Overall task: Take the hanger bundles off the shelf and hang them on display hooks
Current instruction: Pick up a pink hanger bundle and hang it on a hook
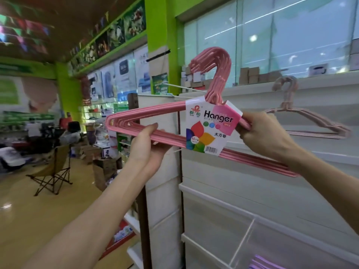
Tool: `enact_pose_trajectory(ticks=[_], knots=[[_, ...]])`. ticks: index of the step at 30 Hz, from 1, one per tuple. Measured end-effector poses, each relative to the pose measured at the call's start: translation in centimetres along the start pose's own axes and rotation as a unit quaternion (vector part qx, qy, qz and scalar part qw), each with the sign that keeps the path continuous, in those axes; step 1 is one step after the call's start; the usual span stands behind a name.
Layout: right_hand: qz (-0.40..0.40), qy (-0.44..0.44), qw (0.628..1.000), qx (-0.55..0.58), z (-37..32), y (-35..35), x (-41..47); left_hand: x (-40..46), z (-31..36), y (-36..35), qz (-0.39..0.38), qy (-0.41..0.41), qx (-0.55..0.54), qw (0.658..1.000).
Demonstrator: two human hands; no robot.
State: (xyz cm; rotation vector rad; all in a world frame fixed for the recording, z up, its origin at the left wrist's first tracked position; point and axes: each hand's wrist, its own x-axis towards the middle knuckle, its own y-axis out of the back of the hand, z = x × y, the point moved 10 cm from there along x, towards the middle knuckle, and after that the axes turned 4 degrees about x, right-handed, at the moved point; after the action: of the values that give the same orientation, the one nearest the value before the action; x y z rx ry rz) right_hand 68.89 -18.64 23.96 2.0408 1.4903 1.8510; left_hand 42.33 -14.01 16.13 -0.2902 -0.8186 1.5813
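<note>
The left hand (148, 146) is closed around the bottom bars of a bundle of pink hangers (155, 121), thumb on top and fingers underneath, gripping left of the paper label (210, 126). The right hand (261, 131) grips the same bundle just right of the label, fingers wrapped over the sloping shoulder bars. Between the two hands the bundle is held up in the air, tilted so its left end sits higher than the right end, which runs down behind the right forearm. The label wraps the middle of the bundle and reads "Hanger", with a coloured flower print and a barcode. Above the label the pink hooks (215, 68) curve up together and to the left. A thin white display hook (182, 89) sticks out from the white panel (252, 162) just left of the label's top edge, behind the bundle; whether the bundle touches it cannot be told. Right of the label, beyond the right hand, a second pink hanger bundle (303, 117) hangs against the white panel, blurred. Far below the label, at the bottom right, purple hangers (260, 264) lie in a clear bin.
</note>
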Motion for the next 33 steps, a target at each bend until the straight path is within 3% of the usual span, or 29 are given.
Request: enact_pose_trajectory(ticks=[17, 33], knots=[[-0.011, -0.015, 0.999, -0.04, 3.6, -12.1, 16.0, 21.1, -0.2, 3.8, -0.015, 0.03, -0.001, 0.999], [0.012, -0.097, 0.987, -0.128, 6.9, -17.0, 21.0, 32.6, -5.3, 3.8, -0.092, 0.141, -0.042, 0.985]])
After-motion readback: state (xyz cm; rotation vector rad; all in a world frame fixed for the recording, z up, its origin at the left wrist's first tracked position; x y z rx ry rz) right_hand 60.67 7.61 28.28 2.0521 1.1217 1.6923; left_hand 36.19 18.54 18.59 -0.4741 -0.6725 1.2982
